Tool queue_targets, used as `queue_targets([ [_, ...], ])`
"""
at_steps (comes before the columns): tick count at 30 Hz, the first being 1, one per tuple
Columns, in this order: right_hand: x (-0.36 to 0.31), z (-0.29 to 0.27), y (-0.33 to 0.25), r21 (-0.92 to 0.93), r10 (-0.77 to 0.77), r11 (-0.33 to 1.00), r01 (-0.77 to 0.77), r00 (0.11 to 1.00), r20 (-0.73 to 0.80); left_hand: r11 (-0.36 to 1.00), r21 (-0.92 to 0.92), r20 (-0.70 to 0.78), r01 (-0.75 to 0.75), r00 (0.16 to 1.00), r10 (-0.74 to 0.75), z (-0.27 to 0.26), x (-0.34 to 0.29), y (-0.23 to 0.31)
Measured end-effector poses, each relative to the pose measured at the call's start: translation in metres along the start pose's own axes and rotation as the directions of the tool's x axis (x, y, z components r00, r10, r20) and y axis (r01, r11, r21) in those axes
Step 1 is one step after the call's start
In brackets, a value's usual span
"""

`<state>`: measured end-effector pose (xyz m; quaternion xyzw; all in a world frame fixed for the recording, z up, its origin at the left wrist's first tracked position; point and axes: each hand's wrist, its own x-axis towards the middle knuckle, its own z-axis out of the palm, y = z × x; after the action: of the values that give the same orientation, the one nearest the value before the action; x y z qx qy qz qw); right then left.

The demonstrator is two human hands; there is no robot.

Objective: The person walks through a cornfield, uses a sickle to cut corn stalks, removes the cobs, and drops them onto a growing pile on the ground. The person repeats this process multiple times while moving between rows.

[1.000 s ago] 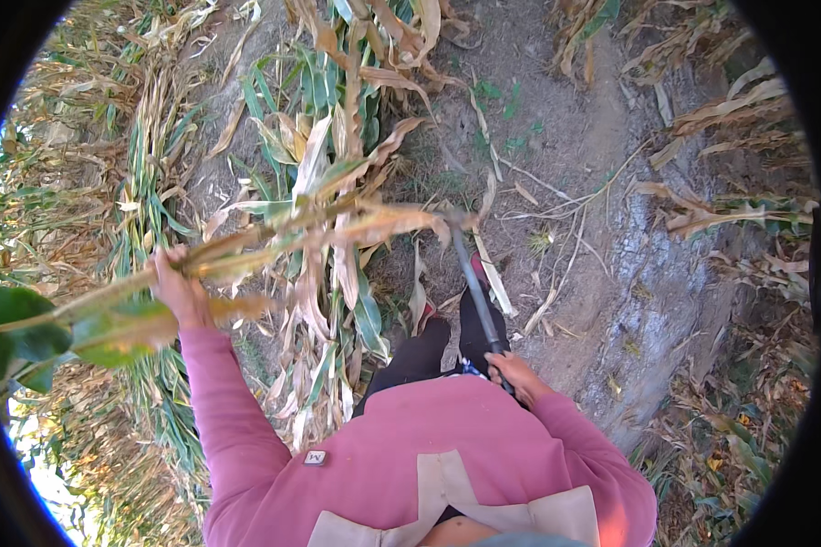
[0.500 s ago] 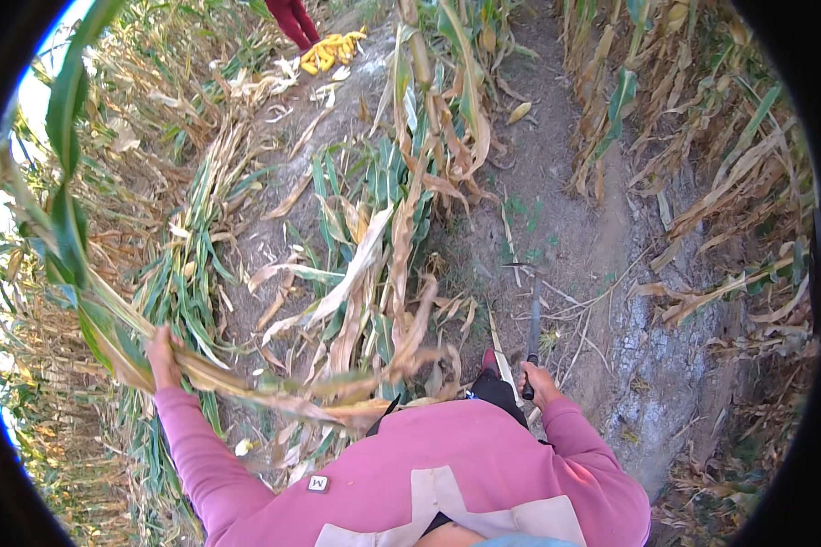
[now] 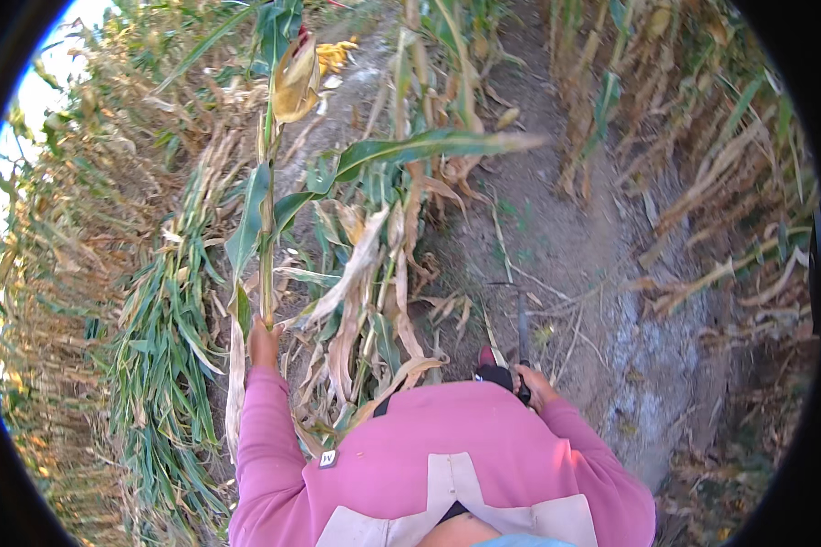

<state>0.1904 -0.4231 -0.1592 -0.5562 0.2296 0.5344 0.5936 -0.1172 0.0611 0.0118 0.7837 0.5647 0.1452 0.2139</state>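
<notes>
Corn stalk (image 3: pixel 266 260): was gripped by its lower end in left hand (image 3: pixel 264 345), ahead of torso (image 3: pixel 456 424), with hooked tool (image 3: pixel 523 333) clutched in right hand (image 3: pixel 536 387); probably risked snagging dry leaves (image 3: pixel 360 264) via outstretched green leaf (image 3: pixel 420 148), or striking red shoe (image 3: pixel 486 355) through loose swing.

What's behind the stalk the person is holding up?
Past the stalk and its dry husk, yellow cobs show on the ground. Whatever lies behind the husk is covered; whether more cobs sit there can't be told.

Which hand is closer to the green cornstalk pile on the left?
Left. The left hand, holding a cornstalk, is a little right of the pile; the right hand, gripping a black handle, is much farther right.
</notes>
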Motion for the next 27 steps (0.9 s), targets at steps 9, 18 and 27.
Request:
queue_targets([
  [9, 0.019, -0.024, -0.008, 0.03, -0.04, 0.999, 0.044, 0.992, -0.12, 0.942, 0.15, 0.271, -0.301, 0.929, 0.254, 0.037, 0.129, 0.08],
  [18, 0.154, 0.012, -0.16, 0.147, 0.018, 0.989, -0.009, 0.998, -0.064, 0.777, -0.503, 0.111, -0.378, 0.864, 0.492, 0.147, 0.259, 0.391],
  [27, 0.337, 0.103, -0.294, 0.15, 0.099, 0.982, -0.116, 0.988, 0.119, 0.641, -0.75, 0.103, -0.162, 0.929, 0.355, 0.242, 0.406, 0.553],
])
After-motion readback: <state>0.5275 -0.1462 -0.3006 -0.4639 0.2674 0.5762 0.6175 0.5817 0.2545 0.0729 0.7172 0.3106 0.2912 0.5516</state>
